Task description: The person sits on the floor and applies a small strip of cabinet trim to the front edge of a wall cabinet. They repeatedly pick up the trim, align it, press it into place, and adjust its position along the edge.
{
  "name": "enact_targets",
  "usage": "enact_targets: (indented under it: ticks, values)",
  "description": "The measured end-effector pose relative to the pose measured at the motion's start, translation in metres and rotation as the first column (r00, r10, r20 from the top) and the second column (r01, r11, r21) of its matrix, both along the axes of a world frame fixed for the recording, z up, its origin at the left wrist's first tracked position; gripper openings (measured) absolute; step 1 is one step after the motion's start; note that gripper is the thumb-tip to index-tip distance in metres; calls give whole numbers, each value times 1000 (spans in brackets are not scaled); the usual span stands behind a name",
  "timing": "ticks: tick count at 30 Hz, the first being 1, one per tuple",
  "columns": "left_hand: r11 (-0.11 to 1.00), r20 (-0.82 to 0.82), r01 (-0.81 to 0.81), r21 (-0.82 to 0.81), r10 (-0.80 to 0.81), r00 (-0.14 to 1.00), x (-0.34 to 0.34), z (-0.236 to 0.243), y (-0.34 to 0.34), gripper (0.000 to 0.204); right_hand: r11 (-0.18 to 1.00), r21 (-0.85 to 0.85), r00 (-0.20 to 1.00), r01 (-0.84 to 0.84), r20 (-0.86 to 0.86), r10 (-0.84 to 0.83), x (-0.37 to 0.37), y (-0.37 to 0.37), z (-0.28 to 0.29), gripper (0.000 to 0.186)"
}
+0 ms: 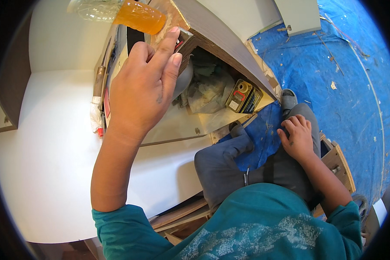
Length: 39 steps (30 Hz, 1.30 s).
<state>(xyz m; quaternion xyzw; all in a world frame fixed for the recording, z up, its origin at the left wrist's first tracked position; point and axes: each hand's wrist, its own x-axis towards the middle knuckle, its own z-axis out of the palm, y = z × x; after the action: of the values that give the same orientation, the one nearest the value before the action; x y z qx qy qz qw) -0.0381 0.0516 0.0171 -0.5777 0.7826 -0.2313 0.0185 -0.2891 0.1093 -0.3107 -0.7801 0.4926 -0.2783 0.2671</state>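
My left hand (145, 82) is raised at the corner of a wooden cabinet (229, 37). Its thumb and index finger close on a small flat piece (184, 40) with a grey edge and red and black on its face; its kind is unclear. Just beyond the fingertips, a clear plastic bottle of orange liquid (141, 17) is on the cabinet top. My right hand (297, 138) lies on my right thigh, fingers spread and holding nothing.
Inside the cabinet are a crumpled plastic bag (210, 91) and a black-and-yellow tin (243, 96). A wooden-handled tool (99, 82) stands left of the cabinet. A white panel (60, 173) spans the left; blue sheeting (351, 95) with scattered scraps covers the floor on the right.
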Motion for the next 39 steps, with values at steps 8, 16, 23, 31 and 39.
enact_targets:
  ticks: [8, 16, 23, 31, 39]
  values:
    - [999, 15, 0, -53, 1, 1000, -3, -5, -6, 40, 1000, -5, 1000, -7, -10, 7, 2, 0, 2, 20]
    - [999, -22, 32, 22, -32, 999, 10, 0, -2, 42, 998, -35, 999, 43, 7, -43, -4, -1, -3, 20]
    - [987, -154, 149, 53, -139, 978, 14, 2, -7, 42, 1000, -5, 1000, 20, -9, -20, -5, -2, -1, 20]
    - [974, -155, 228, 4, -225, 962, 19, -6, -15, 39, 1000, -15, 1000, 22, 10, -22, -2, -2, -1, 20]
    - [979, -161, 201, 23, -195, 968, 13, 0, -12, 39, 999, -32, 1000, 27, 9, -26, -3, -2, -1, 20]
